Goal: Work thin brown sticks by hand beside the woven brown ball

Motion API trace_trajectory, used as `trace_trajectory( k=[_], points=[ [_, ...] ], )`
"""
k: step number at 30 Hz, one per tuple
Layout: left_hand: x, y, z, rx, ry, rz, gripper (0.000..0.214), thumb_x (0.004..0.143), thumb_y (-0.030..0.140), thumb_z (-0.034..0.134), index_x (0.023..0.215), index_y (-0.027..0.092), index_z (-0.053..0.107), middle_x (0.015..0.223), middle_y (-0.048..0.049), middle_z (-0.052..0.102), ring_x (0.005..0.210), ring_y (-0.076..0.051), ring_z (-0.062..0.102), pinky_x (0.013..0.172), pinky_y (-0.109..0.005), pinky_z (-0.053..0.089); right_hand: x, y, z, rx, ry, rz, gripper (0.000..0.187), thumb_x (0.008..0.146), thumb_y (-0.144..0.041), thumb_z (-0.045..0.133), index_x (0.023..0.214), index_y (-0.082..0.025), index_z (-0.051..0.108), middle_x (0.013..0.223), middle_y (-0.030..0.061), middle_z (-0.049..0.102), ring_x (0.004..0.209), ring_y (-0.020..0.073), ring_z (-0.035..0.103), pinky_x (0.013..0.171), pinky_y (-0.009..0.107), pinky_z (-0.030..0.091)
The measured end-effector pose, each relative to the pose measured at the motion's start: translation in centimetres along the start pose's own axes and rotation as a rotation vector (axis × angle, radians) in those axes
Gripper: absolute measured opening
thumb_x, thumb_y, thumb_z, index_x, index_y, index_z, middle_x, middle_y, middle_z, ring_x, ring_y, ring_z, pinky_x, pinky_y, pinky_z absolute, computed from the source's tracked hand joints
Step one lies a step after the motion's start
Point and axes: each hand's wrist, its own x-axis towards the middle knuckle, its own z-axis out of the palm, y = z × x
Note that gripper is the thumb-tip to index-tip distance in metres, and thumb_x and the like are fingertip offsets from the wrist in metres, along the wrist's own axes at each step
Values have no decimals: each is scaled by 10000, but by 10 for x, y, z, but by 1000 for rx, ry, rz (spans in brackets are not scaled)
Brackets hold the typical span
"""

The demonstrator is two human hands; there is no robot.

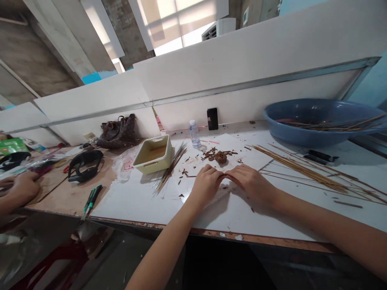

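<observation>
My left hand point(207, 183) and my right hand point(249, 181) meet over the white sheet on the bench, fingertips almost touching. Both are closed in a pinch around a thin brown stick point(191, 176), whose end pokes out left of my left hand. The rest of it is hidden by my fingers. Just beyond them sits a lump of brown dough point(221, 157), with short brown pieces point(208, 154) scattered beside it. To the left, a bundle of thin sticks point(172, 166) leans against a pale yellow basin point(153, 156) holding brownish liquid.
A clear bottle point(195, 135) and a phone point(212, 119) stand at the back. Long thin sticks point(299, 169) lie on the right, below a large blue tub point(320, 139). Green-handled tools point(91, 199) lie left, near another person's hand point(22, 188). A white partition point(242, 68) rises behind.
</observation>
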Motion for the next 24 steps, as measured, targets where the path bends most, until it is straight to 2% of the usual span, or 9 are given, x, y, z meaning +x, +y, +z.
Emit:
trace_trajectory(
  k=[5, 9, 15, 20, 24],
  points=[
    [0, 0, -1, 9, -15, 15, 150, 1102, 244, 666, 1092, 192, 806, 934, -78, 807, 958, -265, 671, 879, -407, 590, 2, 1, -3, 36, -11, -14, 226, 1110, -220, 558, 1267, -203, 720, 1064, 125, 806, 935, 309, 747, 848, 478, 603],
    [0, 2, -2, 23, -11, 12, 152, 1096, 246, 679, 1041, 184, 806, 907, -75, 808, 942, -265, 667, 860, -404, 586, -2, 1, -5, 49, -25, -38, 282, 1083, -178, 572, 1335, -180, 697, 1110, 148, 801, 964, 317, 737, 868, 494, 612],
    [1, 0, -1, 44, -17, 3, 179, 1105, 282, 675, 1023, 198, 811, 899, -67, 812, 932, -261, 672, 864, -403, 583, -4, 7, 0, 55, -47, -52, 279, 1098, -182, 555, 1345, -177, 685, 1083, 146, 780, 967, 323, 722, 864, 512, 624],
    [1, -2, 1, 52, -22, 6, 188, 1118, 282, 651, 1071, 191, 808, 927, -77, 810, 945, -259, 676, 883, -405, 586, -4, 9, 7, 22, 11, -28, 347, 1123, -220, 531, 1448, -182, 648, 1111, 152, 780, 1008, 337, 736, 887, 522, 630],
    [0, 0, 2, 35, -29, 2, 192, 1125, 264, 632, 1082, 193, 805, 924, -79, 803, 967, -262, 675, 861, -398, 588, -5, 5, 2, 32, 3, -27, 284, 1113, -180, 509, 1333, -181, 689, 1075, 143, 769, 971, 325, 723, 861, 501, 626]
  ],
)
